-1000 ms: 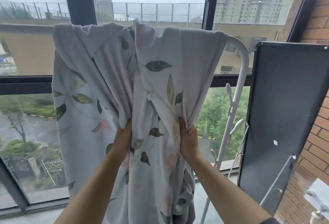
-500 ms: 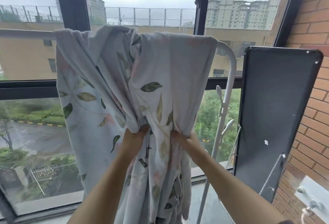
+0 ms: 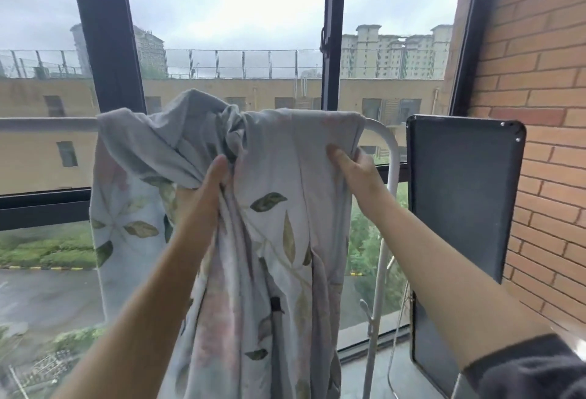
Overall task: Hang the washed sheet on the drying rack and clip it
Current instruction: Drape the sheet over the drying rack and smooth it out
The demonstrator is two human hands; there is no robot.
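Evidently still spreading: the sheet (image 3: 279,151) hangs bunched over the top rail of the drying rack (image 3: 393,157) — left hand (image 3: 206,183) clutches a gathered fold, right hand (image 3: 358,173) pinches its right edge. Next it likely needs pulling flat — then clipping.

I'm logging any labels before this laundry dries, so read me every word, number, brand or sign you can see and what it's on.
There is no readable text in this view.
On the sheet: a leaf print only, no words.
On the small dark tab low on it: too blurred to read.
On the black panel: no writing shows.
On the buildings outside: no legible signs.
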